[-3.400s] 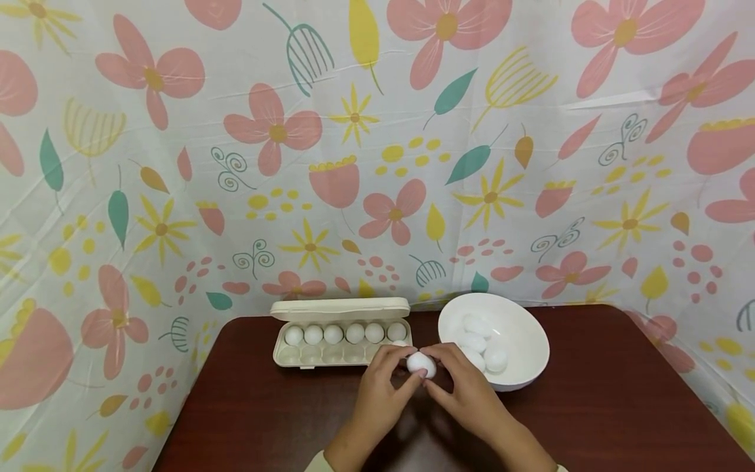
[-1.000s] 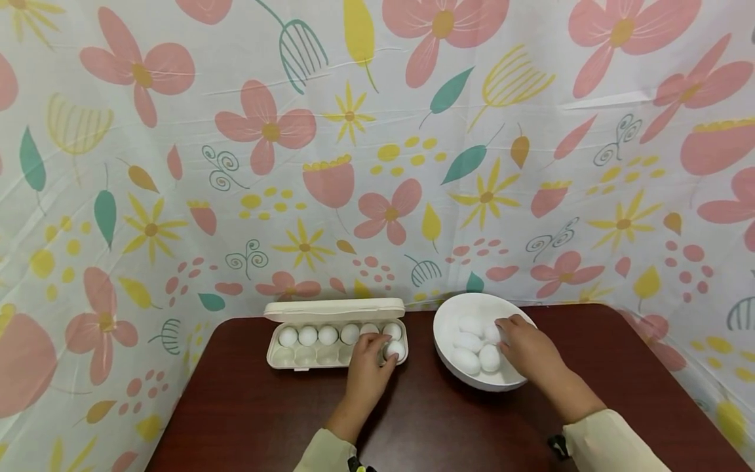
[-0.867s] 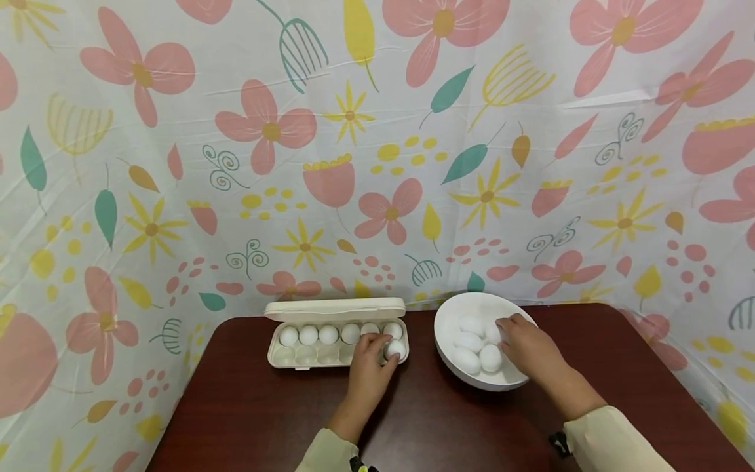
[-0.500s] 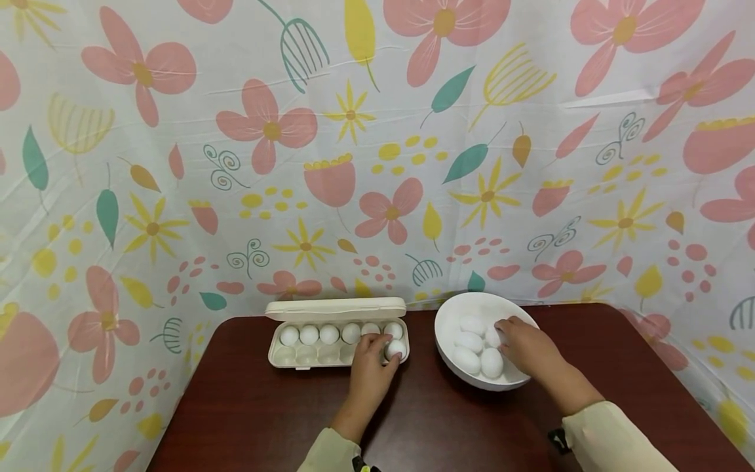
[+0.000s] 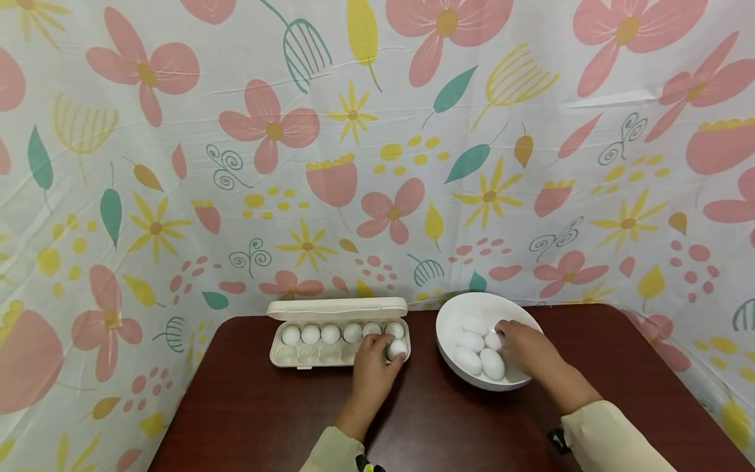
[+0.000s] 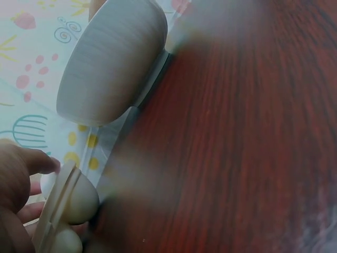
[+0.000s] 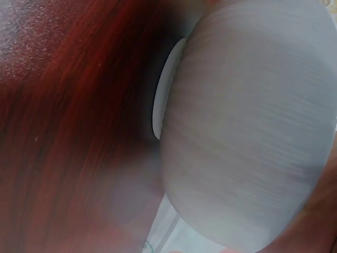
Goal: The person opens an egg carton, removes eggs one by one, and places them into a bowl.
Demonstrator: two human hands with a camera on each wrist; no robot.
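My left hand (image 5: 371, 370) is at the right end of an open egg carton (image 5: 336, 309), its thumb and fingers around a white egg (image 5: 396, 350) in the front corner cup. In the left wrist view, the fingers (image 6: 39, 161) curl over the carton's rim by that egg. Over at the white bowl (image 5: 451, 328), my right hand (image 5: 527, 351) reaches inside and holds an egg (image 5: 492, 339) at its fingertips, partly hidden by the hand. Several other eggs (image 5: 468, 360) lie loose in the bowl. The right wrist view has mostly the bowl's outer wall (image 7: 247, 121).
Along the carton's back row sits a line of white eggs (image 5: 330, 334); empty cups (image 5: 307, 354) show at the front left. Carton and bowl stand side by side near the far edge of the dark red table (image 5: 448, 432). Behind hangs a flowered cloth (image 5: 377, 164).
Earlier, both hands held one egg together between carton and bowl. Since then the left hand moved to the carton's corner cup and the right into the bowl. In the last second an egg there shifted slightly.
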